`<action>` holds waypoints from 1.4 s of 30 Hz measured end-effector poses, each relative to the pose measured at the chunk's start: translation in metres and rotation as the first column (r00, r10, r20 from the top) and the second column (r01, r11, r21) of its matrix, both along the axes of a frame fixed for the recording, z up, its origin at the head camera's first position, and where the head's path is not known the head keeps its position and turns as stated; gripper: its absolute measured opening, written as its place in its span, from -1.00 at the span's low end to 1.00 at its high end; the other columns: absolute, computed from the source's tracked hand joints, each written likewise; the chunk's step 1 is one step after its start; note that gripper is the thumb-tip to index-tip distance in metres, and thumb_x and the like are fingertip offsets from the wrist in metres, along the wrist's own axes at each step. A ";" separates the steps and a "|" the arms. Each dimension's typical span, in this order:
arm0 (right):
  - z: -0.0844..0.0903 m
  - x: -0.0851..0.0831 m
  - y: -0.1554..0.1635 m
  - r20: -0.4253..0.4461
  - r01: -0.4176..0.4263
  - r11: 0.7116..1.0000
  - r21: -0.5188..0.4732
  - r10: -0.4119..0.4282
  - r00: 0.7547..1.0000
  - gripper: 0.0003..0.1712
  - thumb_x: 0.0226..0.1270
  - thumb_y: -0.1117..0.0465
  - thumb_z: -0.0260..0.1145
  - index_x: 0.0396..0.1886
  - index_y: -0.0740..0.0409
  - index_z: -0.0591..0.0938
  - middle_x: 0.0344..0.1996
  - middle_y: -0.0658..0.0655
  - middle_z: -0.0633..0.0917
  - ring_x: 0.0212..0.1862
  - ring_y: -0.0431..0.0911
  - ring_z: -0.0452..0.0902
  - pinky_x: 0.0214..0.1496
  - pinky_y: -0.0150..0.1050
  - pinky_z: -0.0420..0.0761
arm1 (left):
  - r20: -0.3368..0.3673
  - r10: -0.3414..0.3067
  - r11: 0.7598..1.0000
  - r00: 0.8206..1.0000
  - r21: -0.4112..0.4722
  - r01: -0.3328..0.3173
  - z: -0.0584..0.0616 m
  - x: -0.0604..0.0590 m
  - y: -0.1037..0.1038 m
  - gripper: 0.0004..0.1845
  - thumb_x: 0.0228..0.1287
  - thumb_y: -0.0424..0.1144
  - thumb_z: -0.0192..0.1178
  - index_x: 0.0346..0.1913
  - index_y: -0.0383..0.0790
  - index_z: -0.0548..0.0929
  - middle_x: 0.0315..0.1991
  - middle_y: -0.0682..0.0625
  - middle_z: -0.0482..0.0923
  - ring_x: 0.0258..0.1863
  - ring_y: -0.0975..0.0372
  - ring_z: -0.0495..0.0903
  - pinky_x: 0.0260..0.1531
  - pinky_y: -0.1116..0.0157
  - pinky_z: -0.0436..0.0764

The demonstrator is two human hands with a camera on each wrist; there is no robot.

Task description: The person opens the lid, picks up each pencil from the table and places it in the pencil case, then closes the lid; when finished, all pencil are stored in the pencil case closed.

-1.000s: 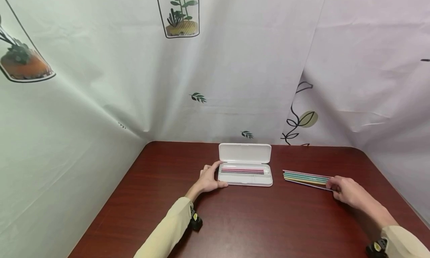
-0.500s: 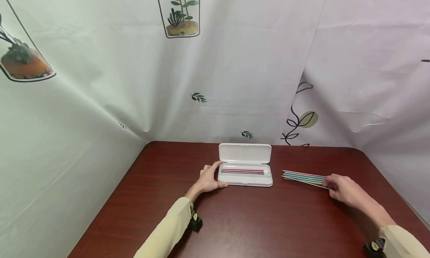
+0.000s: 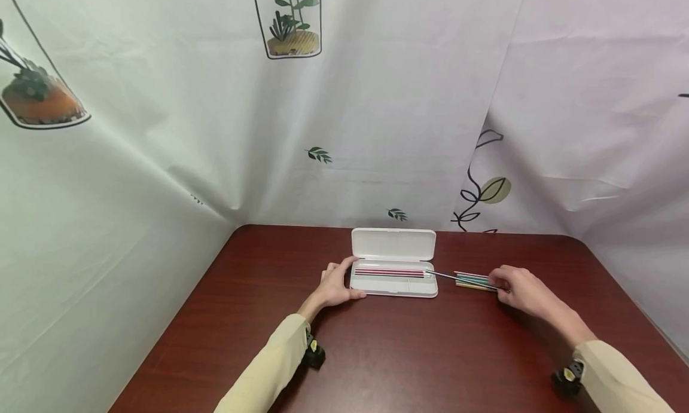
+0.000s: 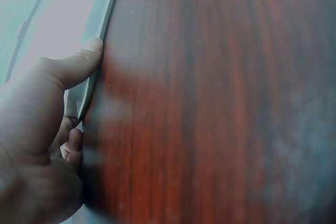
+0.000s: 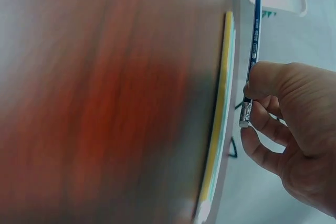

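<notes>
A white pencil case (image 3: 379, 287) lies with its lid up at the back of the table, several pencils (image 3: 390, 272) in its rear compartment. My left hand (image 3: 332, 287) grips the case's left end; in the left wrist view the thumb (image 4: 79, 66) presses the case's edge. My right hand (image 3: 522, 290) pinches a dark blue pencil (image 5: 255, 30) near its eraser end. The far tip of this pencil reaches the right end of the case. Beneath it, other pencils (image 3: 467, 285), yellow and green among them, lie on the table, partly hidden by the right hand.
The dark red wooden table (image 3: 409, 353) ends at a white patterned cloth (image 3: 366, 174) behind it. Another cloth side rises at the left. The raised lid (image 3: 393, 244) stands at the back of the case.
The right hand has moved left with the dark blue pencil, lifting it off the other pencils and bringing its tip to the case. The left hand stays at the case's left end.
</notes>
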State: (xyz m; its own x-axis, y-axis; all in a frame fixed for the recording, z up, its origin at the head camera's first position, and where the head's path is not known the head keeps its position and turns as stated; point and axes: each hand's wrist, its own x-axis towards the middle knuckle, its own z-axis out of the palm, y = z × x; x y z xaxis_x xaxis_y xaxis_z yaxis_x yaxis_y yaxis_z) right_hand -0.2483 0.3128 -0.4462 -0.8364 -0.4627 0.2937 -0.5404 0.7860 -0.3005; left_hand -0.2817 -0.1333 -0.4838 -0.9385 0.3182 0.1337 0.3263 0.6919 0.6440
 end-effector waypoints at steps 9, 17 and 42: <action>0.004 -0.015 -0.031 -0.023 -0.053 0.998 -0.029 0.052 0.998 -0.70 -0.08 0.51 0.35 -0.37 0.07 0.65 -0.46 -0.15 0.49 -0.43 -0.24 0.37 -0.40 -0.22 0.43 | 0.005 -0.003 1.000 1.000 -0.001 0.003 0.001 0.001 0.000 -0.04 -0.04 -0.04 0.59 0.45 -0.08 0.34 0.05 -0.18 0.53 0.11 -0.03 0.33 0.03 0.00 0.29; 0.007 -0.027 -0.058 0.014 -0.079 0.997 -0.023 0.079 0.997 -0.73 -0.02 0.51 0.37 -0.37 0.08 0.66 -0.45 -0.11 0.53 -0.42 -0.22 0.40 -0.38 -0.21 0.46 | 0.006 -0.004 1.000 1.000 0.000 0.004 0.000 0.001 0.000 -0.03 -0.06 -0.04 0.59 0.45 -0.07 0.35 0.06 -0.17 0.53 0.11 -0.03 0.33 0.00 0.01 0.29; 0.007 -0.046 -0.121 0.066 -0.154 0.988 0.002 0.153 0.986 -0.75 0.03 0.50 0.34 -0.37 0.08 0.65 -0.43 -0.08 0.55 -0.39 -0.15 0.40 -0.33 -0.20 0.47 | 0.000 0.003 1.000 1.000 0.003 -0.003 0.001 0.002 0.001 -0.04 -0.07 -0.05 0.60 0.43 -0.07 0.36 0.04 -0.16 0.53 0.10 -0.01 0.34 -0.04 0.05 0.28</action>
